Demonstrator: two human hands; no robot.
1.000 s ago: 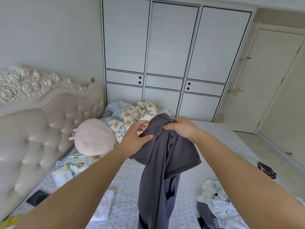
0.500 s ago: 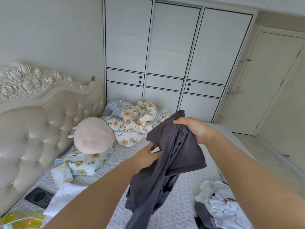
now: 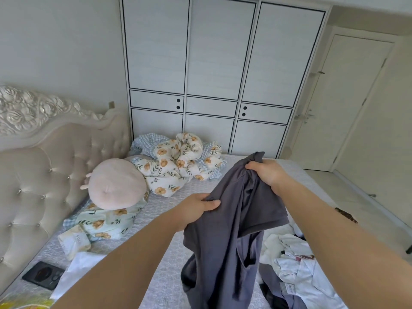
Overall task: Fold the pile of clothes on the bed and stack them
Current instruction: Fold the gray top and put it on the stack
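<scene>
Plush pillow point(image 3: 116, 186) on bed point(image 3: 165, 275), left of clothes pile point(image 3: 296, 268).

Bed point(image 3: 169, 259), floral quilt point(image 3: 178, 166), pink plush point(image 3: 116, 186), clothes pile point(image 3: 298, 268)

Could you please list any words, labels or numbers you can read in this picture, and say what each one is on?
Packet on the bed, near the headboard: faint print, too blurred to read.
Tag on the unfolded clothes at lower right: printed lines, too small to read.
Dark device at the bed's edge: no legible marking.
No other text is visible.
</scene>
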